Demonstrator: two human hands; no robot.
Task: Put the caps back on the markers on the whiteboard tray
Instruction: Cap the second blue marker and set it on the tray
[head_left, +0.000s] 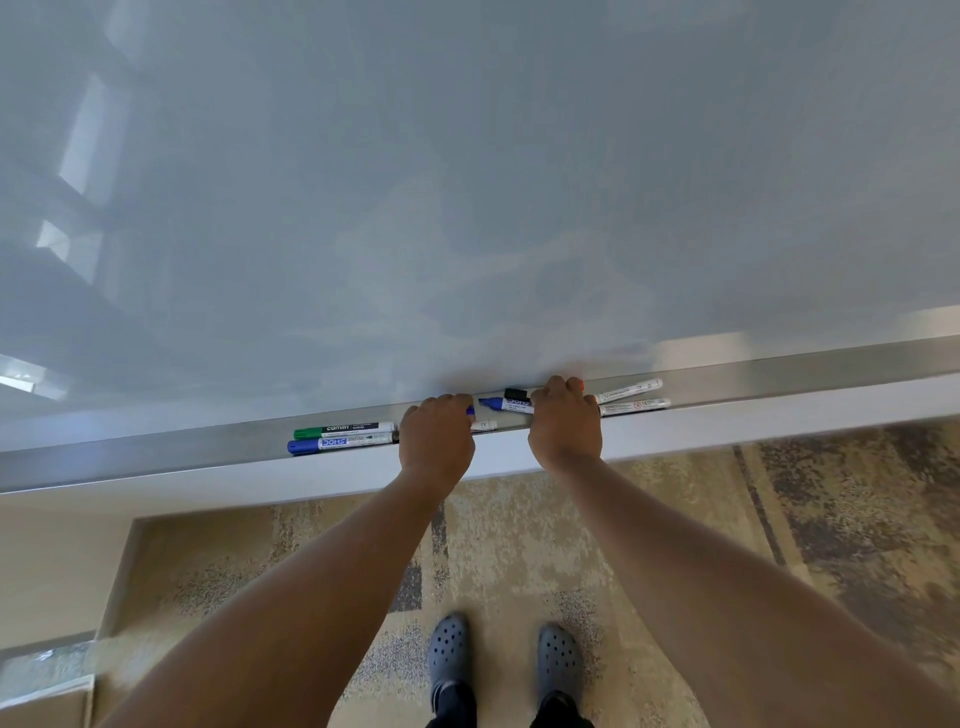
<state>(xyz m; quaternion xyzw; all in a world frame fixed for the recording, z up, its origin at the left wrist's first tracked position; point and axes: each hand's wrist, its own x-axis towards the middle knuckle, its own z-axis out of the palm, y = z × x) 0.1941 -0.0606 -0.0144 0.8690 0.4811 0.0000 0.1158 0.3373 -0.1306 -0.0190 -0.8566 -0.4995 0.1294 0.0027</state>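
Both hands rest on the metal whiteboard tray (156, 457). My left hand (436, 441) is closed around a blue cap (470, 411) that peeks out past the fingers. My right hand (565, 423) grips an uncapped blue marker (506, 404), its tip pointing left towards the cap, a small gap between them. A black cap (517, 393) lies just behind that marker. A red tip (581, 385) shows behind my right fingers. Left of my hands lie a capped green marker (343, 430) and a capped blue marker (337, 443).
Two white markers (631, 397) lie on the tray right of my right hand. The whiteboard (467, 182) fills the upper view. Below the tray are patterned carpet (675, 519) and my two grey clogs (504, 657).
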